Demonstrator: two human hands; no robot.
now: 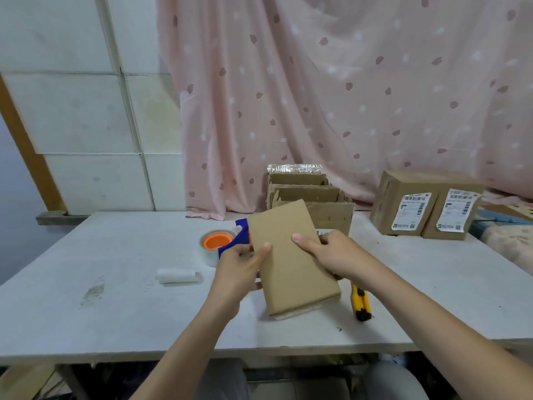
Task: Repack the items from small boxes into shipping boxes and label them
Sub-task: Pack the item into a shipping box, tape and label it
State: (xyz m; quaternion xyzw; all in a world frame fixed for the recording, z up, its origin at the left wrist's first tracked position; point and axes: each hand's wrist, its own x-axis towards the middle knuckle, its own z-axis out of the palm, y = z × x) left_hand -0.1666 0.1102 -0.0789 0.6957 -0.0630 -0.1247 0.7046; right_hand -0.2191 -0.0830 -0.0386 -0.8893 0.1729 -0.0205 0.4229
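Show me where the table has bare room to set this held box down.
Bare table lies left of the white roll, and right of the yellow knife below the labelled boxes. Around the tape dispenser it is crowded.

Flat cardboard box held above desk centre, left hand at its left edge, right hand at its right. Tape dispenser just behind left hand; paper roll further left. Utility knife right of box. Stacked open cartons behind; two labelled boxes side by side, far right.
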